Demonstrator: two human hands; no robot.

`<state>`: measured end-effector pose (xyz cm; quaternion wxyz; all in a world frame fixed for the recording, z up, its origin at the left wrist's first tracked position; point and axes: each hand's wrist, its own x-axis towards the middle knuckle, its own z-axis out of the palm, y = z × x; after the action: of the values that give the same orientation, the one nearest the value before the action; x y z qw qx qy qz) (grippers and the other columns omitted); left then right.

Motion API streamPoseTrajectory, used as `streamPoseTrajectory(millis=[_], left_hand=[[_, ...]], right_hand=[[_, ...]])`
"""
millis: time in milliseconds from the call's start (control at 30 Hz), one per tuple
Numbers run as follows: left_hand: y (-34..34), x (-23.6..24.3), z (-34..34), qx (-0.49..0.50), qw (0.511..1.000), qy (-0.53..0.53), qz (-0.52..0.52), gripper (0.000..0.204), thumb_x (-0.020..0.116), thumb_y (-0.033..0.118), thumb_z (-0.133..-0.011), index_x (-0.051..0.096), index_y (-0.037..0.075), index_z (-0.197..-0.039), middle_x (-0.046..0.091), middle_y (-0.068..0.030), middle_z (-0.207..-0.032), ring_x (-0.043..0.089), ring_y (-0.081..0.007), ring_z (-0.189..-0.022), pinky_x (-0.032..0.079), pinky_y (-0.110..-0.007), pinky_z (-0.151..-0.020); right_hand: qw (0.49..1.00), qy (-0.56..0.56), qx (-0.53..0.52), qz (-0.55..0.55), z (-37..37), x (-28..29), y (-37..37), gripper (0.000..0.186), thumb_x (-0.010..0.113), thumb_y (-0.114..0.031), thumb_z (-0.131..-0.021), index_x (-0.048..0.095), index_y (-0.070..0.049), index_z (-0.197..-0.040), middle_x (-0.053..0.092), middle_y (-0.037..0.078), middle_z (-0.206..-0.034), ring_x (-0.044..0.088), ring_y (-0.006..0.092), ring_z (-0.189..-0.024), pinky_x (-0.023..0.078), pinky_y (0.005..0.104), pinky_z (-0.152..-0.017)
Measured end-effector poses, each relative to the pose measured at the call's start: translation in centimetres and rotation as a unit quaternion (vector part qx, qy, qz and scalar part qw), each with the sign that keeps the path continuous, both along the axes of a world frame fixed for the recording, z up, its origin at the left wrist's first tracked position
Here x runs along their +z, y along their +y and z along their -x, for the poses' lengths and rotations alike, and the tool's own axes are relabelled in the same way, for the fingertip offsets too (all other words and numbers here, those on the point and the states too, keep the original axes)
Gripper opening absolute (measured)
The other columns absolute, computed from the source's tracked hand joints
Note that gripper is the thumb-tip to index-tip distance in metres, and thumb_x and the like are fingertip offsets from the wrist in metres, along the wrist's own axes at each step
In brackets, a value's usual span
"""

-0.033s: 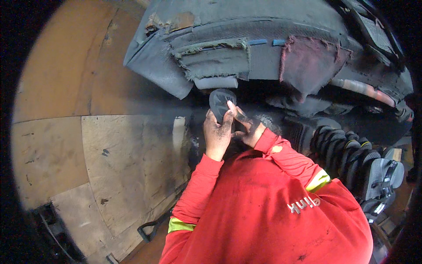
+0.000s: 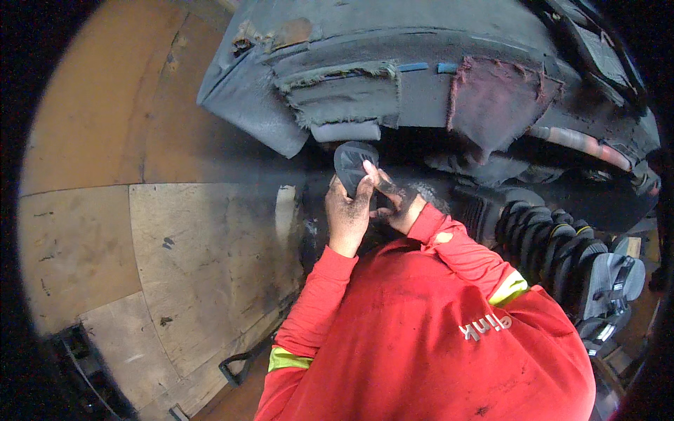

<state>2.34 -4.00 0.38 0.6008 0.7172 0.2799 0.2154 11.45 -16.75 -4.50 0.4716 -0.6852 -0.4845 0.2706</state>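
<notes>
A dark grey flip-flop (image 2: pixel 347 160) is held up in front of my chest, its rounded end pointing away from me. My left hand (image 2: pixel 347 216) grips its near left edge, thumb on the upper face. From the other side my right hand (image 2: pixel 399 205) also holds it, with a fingertip on the strap area. Black dust coats the fingers of both hands. Just beyond the flip-flop is a pale grey cylinder (image 2: pixel 345 132), apparently apart from it. My hands hide the flip-flop's near end.
A dusty grey cover (image 2: pixel 393 42) with a greenish rag (image 2: pixel 344 95) and a reddish rag (image 2: pixel 498 98) overhangs the far side. At right stands a row of several flip-flops (image 2: pixel 607 281). Worn wooden boards (image 2: pixel 210 259) lie at left, near a black handle (image 2: pixel 239 366).
</notes>
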Motion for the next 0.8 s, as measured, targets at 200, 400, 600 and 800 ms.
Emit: streamPoseTrajectory(millis=[200,400,600,800], left_hand=[[-1.4,0.0,0.1,0.039,0.987,-0.085,0.134,0.025,0.068,0.009,-0.091,0.063,0.002,-0.114,0.068,-0.0045,-0.108,0.062,-0.0121,-0.095,0.05,-0.029,-0.084],[-1.3,-0.3,-0.6,0.012,0.982,-0.056,0.18,0.023,0.067,0.006,-0.091,0.063,0.001,-0.113,0.067,-0.0039,-0.105,0.061,-0.0107,-0.093,0.05,-0.027,-0.082],[-1.8,-0.6,-0.6,0.013,0.978,-0.083,0.191,0.021,0.068,0.007,-0.092,0.063,0.001,-0.111,0.066,-0.0029,-0.105,0.06,-0.009,-0.092,0.049,-0.026,-0.082],[-2.0,-0.1,-0.4,0.004,0.967,-0.123,0.224,0.024,0.068,0.007,-0.092,0.062,0.002,-0.114,0.065,-0.0024,-0.11,0.058,-0.0083,-0.097,0.047,-0.026,-0.087]], right_hand=[[0.992,-0.097,-0.012,0.078,-1.3,1.1,-0.8,0.093,0.064,-0.012,-0.089,0.008,-0.042,-0.157,0.036,0.039,-0.144,0.059,0.0498,-0.111,0.055,0.0465,-0.087],[0.997,-0.059,-0.024,-0.041,-0.8,0.3,-0.6,0.1,0.067,-0.006,-0.085,0.006,-0.037,-0.158,0.035,0.028,-0.152,0.057,0.0489,-0.115,0.055,0.0464,-0.09],[0.994,-0.111,-0.016,-0.012,-1.3,-0.4,-1.2,0.101,0.067,-0.004,-0.084,0.006,-0.033,-0.159,0.031,0.017,-0.157,0.055,0.0454,-0.122,0.055,0.0471,-0.088],[0.993,-0.101,-0.005,0.063,-2.0,0.5,-1.3,0.097,0.063,-0.005,-0.085,0.008,-0.039,-0.157,0.028,0.034,-0.151,0.064,0.0465,-0.106,0.058,0.0467,-0.078]])
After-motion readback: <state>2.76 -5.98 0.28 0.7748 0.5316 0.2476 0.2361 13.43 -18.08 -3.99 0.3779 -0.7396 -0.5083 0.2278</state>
